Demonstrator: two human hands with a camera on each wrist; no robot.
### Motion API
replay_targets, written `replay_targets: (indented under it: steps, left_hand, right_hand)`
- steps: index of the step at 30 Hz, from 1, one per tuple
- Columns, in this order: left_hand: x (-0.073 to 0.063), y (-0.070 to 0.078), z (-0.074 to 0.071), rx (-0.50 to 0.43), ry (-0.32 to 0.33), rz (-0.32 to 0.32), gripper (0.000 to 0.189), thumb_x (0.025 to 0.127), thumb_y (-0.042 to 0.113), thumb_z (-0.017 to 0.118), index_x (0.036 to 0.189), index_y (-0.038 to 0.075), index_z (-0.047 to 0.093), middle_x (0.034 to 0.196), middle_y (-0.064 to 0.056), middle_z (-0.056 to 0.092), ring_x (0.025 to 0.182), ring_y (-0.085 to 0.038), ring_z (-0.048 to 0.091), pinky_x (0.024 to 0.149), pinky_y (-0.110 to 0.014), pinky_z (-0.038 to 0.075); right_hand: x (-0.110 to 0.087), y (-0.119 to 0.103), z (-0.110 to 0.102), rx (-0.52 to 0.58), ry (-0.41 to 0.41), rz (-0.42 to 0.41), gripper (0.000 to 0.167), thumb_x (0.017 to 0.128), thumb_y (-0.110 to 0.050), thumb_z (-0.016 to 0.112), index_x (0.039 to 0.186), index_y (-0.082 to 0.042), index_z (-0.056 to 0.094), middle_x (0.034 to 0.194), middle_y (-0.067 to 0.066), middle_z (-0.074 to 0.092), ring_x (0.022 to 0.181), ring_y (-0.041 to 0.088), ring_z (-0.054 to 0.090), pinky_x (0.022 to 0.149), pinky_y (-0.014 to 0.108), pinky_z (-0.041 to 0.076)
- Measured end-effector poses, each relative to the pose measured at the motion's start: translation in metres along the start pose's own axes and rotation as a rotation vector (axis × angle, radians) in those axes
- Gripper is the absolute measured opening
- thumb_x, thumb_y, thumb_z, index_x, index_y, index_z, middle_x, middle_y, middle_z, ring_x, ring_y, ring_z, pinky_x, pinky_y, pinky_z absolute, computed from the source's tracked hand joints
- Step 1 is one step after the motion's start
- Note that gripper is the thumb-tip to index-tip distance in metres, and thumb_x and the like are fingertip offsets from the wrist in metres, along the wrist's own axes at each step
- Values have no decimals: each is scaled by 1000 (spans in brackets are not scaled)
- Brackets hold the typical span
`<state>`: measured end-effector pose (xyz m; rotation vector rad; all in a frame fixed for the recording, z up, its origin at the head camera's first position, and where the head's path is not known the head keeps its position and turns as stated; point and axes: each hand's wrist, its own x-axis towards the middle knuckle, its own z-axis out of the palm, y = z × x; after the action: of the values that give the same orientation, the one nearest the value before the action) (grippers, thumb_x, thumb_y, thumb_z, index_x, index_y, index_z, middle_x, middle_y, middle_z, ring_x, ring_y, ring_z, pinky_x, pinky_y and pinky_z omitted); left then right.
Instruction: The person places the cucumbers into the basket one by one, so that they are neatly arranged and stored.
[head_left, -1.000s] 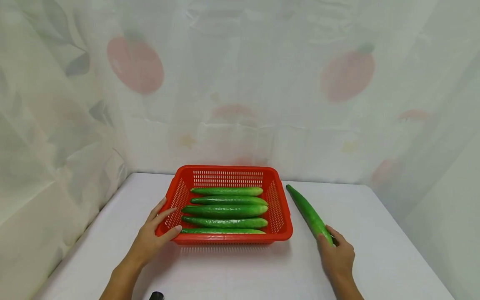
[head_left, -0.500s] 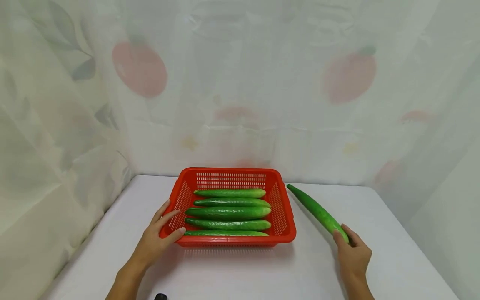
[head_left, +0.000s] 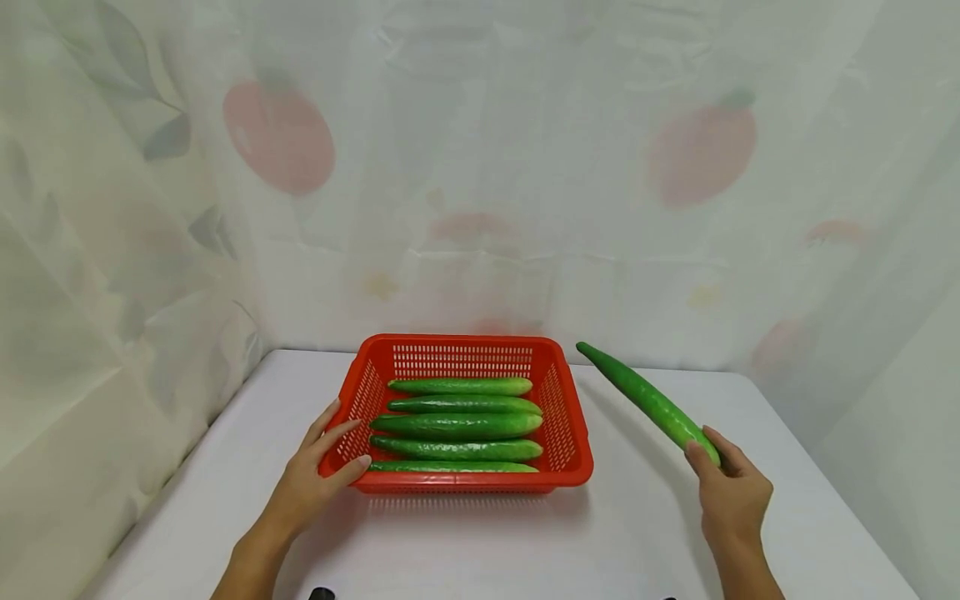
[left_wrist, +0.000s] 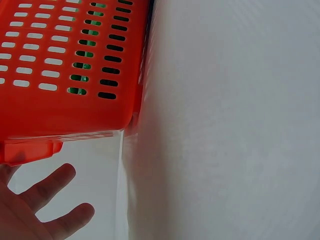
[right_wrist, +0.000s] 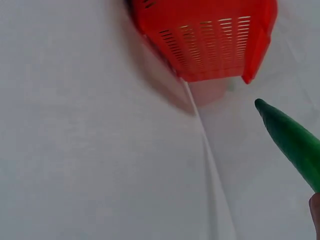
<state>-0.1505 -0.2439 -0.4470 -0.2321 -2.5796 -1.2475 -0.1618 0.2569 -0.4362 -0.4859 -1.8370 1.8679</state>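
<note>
A red plastic basket point(head_left: 480, 479) with slotted walls stands on the white table. Several green cucumbers point(head_left: 456, 427) lie side by side inside it, crosswise. My left hand point(head_left: 300, 479) rests on the basket's left rim with fingers spread, the thumb near its front corner. In the left wrist view, straight fingers point(left_wrist: 52, 182) show beside the basket wall point(left_wrist: 70, 112). To the basket's right, my right hand point(head_left: 735, 496) grips another cucumber point(head_left: 651, 400) by its lighter end. It is held above the table, its dark tip pointing to the back left. The right wrist view shows this cucumber's tip point(right_wrist: 290, 140) apart from the basket.
A white cloth covers the table point(head_left: 480, 550). Behind it hangs a pale curtain point(head_left: 480, 167) with faded fruit prints, and a patterned sheet point(head_left: 97, 292) hangs at the left. A small black object point(head_left: 322, 593) shows at the front edge.
My right hand has moved right and slightly up with the cucumber, whose tip has risen off the table. The left hand and basket stay together with little change.
</note>
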Motion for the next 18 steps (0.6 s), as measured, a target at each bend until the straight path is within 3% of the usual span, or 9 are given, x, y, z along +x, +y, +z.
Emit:
replay_targets:
  steps: [18]
  left_hand:
    - [-1,2,1,-23,1,-4,53,87,33,72,132,9,58,156,-3,23,136,-40,27,94,-66,32]
  right_hand:
    - [7,-40,13,140,-96,-24,42,90,-1,67,131,4,57,127,12,45,118,29,46,81,24,49]
